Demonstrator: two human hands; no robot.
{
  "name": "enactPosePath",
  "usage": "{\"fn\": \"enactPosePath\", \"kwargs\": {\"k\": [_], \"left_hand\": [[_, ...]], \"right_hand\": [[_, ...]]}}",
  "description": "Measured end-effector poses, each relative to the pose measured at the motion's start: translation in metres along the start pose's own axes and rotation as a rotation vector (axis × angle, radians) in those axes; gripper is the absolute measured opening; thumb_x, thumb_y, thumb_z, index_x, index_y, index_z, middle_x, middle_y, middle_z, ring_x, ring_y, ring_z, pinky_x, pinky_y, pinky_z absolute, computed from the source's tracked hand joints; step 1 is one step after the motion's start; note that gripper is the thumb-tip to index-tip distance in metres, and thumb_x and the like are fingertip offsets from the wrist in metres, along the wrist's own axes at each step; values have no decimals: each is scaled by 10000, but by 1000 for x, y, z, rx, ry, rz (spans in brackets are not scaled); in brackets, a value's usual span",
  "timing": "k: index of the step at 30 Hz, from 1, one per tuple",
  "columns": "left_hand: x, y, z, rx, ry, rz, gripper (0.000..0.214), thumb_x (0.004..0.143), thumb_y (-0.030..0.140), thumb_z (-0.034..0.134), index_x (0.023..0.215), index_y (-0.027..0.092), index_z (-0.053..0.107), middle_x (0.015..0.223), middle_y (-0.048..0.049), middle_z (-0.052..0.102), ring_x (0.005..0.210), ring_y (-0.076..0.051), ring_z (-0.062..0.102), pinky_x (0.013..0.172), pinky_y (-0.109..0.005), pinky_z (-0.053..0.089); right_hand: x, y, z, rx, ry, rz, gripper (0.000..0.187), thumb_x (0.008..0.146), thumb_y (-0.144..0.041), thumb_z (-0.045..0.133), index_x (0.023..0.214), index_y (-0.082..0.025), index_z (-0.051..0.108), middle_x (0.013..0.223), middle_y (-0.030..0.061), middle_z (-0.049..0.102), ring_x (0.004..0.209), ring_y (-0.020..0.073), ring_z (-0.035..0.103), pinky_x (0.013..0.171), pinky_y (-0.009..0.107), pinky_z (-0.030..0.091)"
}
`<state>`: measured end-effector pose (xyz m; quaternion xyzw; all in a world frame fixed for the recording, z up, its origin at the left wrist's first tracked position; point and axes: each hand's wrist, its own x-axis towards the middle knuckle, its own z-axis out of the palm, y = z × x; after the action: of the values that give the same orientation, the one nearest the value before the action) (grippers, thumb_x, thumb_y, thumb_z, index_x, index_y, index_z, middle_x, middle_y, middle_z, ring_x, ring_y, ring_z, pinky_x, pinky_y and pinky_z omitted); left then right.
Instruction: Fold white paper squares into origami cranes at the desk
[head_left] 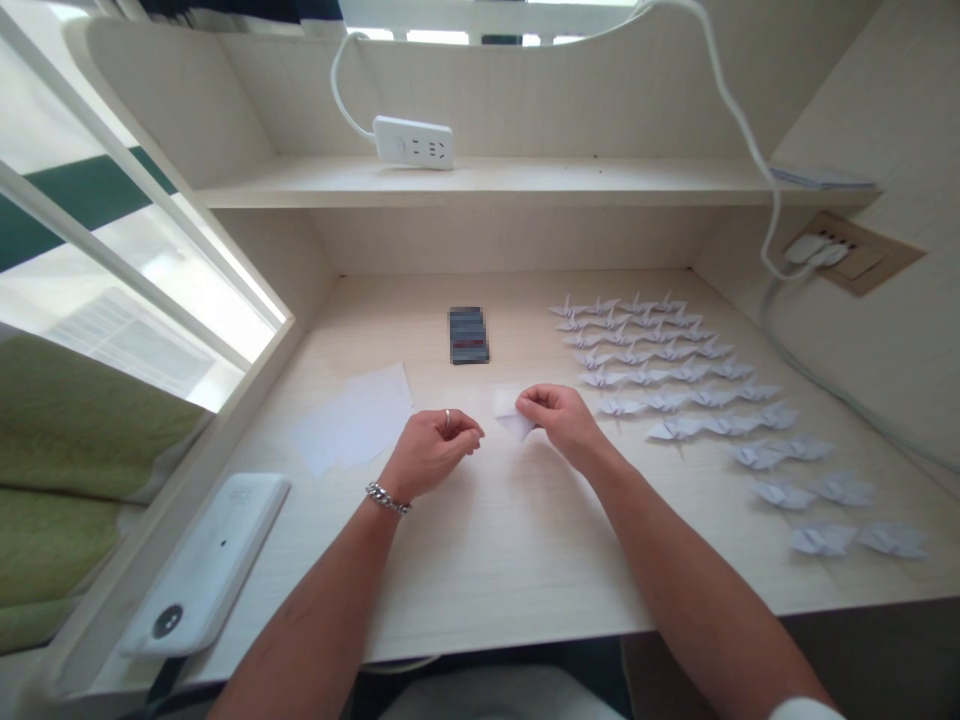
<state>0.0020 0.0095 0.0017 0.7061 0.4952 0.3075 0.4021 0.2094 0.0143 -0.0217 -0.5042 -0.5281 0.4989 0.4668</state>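
Observation:
A small piece of folded white paper (514,422) is pinched between the thumb and fingers of my right hand (559,415), just over the middle of the desk. My left hand (439,445) is a short way to the left of it, with curled fingers and the fingertips drawn together. No paper shows in that hand, and it does not touch the folded piece. Flat white paper sheets (356,420) lie on the desk beyond and left of my left hand. To the right of my right hand stand rows of folded white paper cranes (645,375).
A dark phone-like object (469,336) lies beyond my hands. A white rectangular device (214,560) sits at the desk's left edge. On the shelf (525,178) rests a white power strip (413,142). White plugs (817,250) fill a wall socket at right.

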Motion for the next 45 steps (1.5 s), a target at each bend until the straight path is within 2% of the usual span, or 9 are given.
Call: {"fn": "enactPosePath", "kwargs": {"k": [4, 6, 10, 20, 26, 29, 35, 40, 45], "left_hand": [[1, -3, 1, -184, 79, -29, 131, 750, 269, 620, 726, 174, 707, 619, -35, 685, 586, -160, 624, 575, -262, 490], [2, -2, 5, -220, 66, -33, 163, 767, 310, 628, 762, 169, 709, 656, -45, 695, 608, -161, 633, 592, -266, 497], [2, 0, 12, -168, 16, -5, 183, 772, 347, 647, 745, 174, 702, 686, -38, 700, 617, -152, 625, 587, -253, 473], [7, -12, 15, -194, 143, -75, 219, 758, 385, 665, 747, 166, 678, 645, -20, 663, 576, -143, 586, 551, -250, 444], [5, -7, 16, -182, 181, -49, 230, 745, 399, 679, 699, 175, 699, 668, -31, 693, 621, -161, 608, 578, -258, 455], [6, -5, 17, -223, 207, -50, 245, 750, 415, 677, 702, 176, 703, 684, -34, 701, 636, -161, 613, 593, -259, 472], [6, -7, 19, -550, 149, -92, 391, 670, 351, 772, 974, 138, 647, 775, -51, 716, 677, -158, 649, 660, -284, 518], [6, -10, 15, -471, 182, -99, 254, 643, 306, 781, 799, 138, 671, 715, -42, 701, 640, -152, 633, 620, -263, 493], [3, -5, 14, -233, 73, -54, 157, 697, 308, 722, 762, 165, 710, 677, -28, 691, 598, -149, 604, 545, -247, 449]], "right_hand": [[-1, 1, 2, -10, -10, -36, 197, 731, -347, 645, 723, -150, 639, 651, 4, 610, 605, 132, 532, 593, 263, 423], [-3, 1, 9, -72, -27, -65, 177, 758, -328, 623, 751, -154, 655, 688, 14, 639, 633, 139, 554, 609, 264, 429], [-7, 2, 20, -149, -32, -87, 170, 781, -315, 605, 769, -162, 677, 738, 35, 680, 686, 158, 593, 642, 270, 449], [-12, -4, 19, -303, -125, -73, 163, 801, -296, 579, 775, -169, 679, 705, 23, 674, 661, 148, 594, 633, 260, 433], [-16, -2, 28, -438, -223, -91, 221, 793, -305, 582, 623, -175, 635, 577, -12, 604, 548, 114, 506, 524, 233, 346], [-17, -1, 31, -365, -227, -46, 201, 781, -289, 592, 629, -169, 645, 583, -3, 624, 556, 120, 534, 530, 230, 365], [-14, 2, 33, -69, -103, -42, 262, 780, -403, 637, 733, -149, 680, 636, 23, 652, 585, 129, 572, 575, 241, 430], [-13, 3, 31, -134, -185, -40, 277, 819, -400, 592, 752, -154, 701, 691, 35, 673, 655, 143, 599, 613, 251, 451], [-11, 2, 27, -6, -103, -67, 252, 753, -377, 678, 881, -160, 676, 737, 27, 675, 654, 145, 615, 614, 266, 488]]}}
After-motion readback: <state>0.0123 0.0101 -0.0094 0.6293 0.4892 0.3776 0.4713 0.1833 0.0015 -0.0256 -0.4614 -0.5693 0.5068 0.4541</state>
